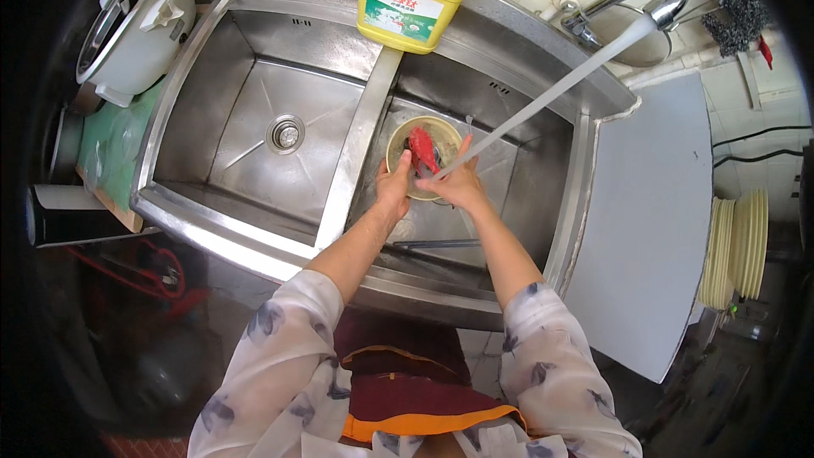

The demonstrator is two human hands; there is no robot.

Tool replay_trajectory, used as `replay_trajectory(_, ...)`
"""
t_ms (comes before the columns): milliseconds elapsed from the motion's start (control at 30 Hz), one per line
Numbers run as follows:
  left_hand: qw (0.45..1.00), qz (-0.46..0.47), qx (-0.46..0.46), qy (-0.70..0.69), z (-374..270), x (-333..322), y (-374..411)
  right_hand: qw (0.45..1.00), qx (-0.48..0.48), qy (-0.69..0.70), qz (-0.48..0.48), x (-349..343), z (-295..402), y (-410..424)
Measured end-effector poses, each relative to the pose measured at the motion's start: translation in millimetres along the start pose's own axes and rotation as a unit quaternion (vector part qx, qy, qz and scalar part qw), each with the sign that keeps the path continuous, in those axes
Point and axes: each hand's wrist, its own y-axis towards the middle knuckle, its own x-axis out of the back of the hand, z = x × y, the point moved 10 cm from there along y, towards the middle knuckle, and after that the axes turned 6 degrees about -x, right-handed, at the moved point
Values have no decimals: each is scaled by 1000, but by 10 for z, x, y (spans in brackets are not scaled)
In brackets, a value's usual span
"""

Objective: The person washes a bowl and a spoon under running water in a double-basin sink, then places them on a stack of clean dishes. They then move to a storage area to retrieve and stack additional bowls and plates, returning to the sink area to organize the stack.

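Note:
A pale yellow bowl (393,140) is in the right basin (540,178) of a stainless steel double sink. My left hand (393,186) grips its left side, thumb at the rim. My right hand (460,183) holds the lower right side, its thumb reaching over the rim. Inside lie a red spoon (421,144) and some dark pieces I cannot make out. A water stream (547,97) runs from the chrome faucet (668,0) down to the bowl by my right hand. Dark chopsticks (439,243) rest on the basin floor, nearer my body.
A yellow detergent jug (407,0) stands behind the divider (356,152). Left of the left basin (305,92) are a white rice cooker (137,32) and a green board (117,140). A grey panel (642,216) flanks the right side, with stacked plates (750,242) beyond. Steel wool (738,22) hangs near the faucet.

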Motion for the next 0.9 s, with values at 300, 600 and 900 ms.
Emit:
replay_trajectory(300, 998, -10, 39, 40, 6, 327, -73, 760, -181, 485, 393, -1090, -253, -292)
replay_trajectory(600, 997, 35, 36, 64, -39, 193, -16, 560, -196, 715, 370, -1168, 8, -519)
replay_trajectory(900, 982, 52, 48, 177, 80, 129, 46, 546, -232, 756, 276, -1241, -163, -314)
